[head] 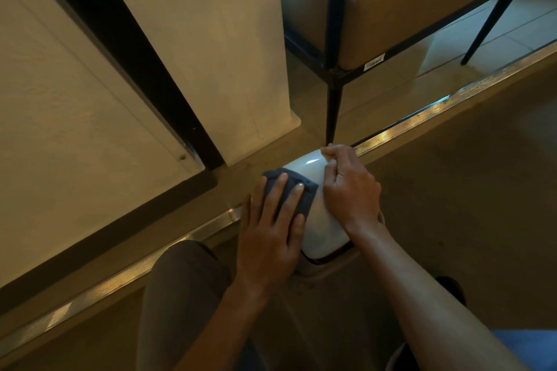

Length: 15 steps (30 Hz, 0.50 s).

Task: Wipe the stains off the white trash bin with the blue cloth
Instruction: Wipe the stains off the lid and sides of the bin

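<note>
Left hand point(271, 235) presses flat, fingers straight, on the soft dark-blue cloth point(289, 190) draped limp over the glossy white domed plastic trash bin point(319, 226) — light, likely slippery — under the right hand's point(349, 187) curled fingers, which steady its far side.

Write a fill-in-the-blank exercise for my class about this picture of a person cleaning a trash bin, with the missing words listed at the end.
1. The left hand presses a cloth of the colour ____ onto the bin.
2. The lid of the trash bin is ____ in colour.
3. The right hand rests on the bin with its fingers ____, not flat.
4. The thin black metal leg stands ____ the bin, on its far side from the person.

Missing words: blue; white; curled; behind
</note>
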Each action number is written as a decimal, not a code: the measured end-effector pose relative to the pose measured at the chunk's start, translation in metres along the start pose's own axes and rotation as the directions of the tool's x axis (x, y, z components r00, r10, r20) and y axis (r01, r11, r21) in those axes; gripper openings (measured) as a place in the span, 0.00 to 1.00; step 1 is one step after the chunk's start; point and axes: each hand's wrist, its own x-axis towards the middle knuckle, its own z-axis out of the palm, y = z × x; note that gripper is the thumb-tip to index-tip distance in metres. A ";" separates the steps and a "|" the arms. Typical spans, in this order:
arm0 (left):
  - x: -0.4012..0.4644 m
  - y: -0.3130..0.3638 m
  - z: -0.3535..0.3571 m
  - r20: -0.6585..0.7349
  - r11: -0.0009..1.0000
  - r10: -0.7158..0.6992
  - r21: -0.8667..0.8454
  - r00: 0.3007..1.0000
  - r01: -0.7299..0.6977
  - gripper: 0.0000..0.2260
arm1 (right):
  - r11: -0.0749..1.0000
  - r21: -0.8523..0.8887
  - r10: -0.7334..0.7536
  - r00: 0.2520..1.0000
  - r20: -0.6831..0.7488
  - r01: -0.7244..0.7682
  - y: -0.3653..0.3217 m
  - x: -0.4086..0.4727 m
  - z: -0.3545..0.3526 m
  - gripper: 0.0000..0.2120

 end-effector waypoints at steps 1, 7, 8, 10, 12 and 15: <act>0.003 -0.002 -0.001 0.000 0.999 -0.037 -0.025 0.999 0.037 0.23 | 1.000 -0.003 0.002 1.000 0.003 -0.002 0.000 0.000 0.000 0.15; 0.074 0.006 -0.009 0.140 0.888 -0.399 -0.189 0.906 0.420 0.22 | 1.000 -0.006 0.023 1.000 0.011 -0.023 -0.002 0.001 -0.001 0.15; 0.075 0.009 -0.008 0.121 0.910 -0.380 -0.128 0.917 0.394 0.23 | 1.000 -0.004 0.029 0.999 0.013 -0.029 -0.002 0.001 -0.001 0.15; 0.059 0.016 -0.003 0.056 0.952 -0.302 -0.031 0.952 0.304 0.23 | 0.999 0.010 0.032 0.999 0.021 -0.032 -0.002 0.001 -0.001 0.16; 0.027 0.023 0.001 -0.004 0.972 -0.231 -0.032 0.973 0.231 0.23 | 0.999 0.011 0.042 0.999 0.031 -0.042 -0.002 0.002 -0.002 0.16; -0.021 0.024 0.009 -0.015 0.966 -0.229 -0.123 0.973 0.225 0.25 | 0.998 0.009 0.054 0.998 0.044 -0.055 -0.002 0.001 -0.002 0.17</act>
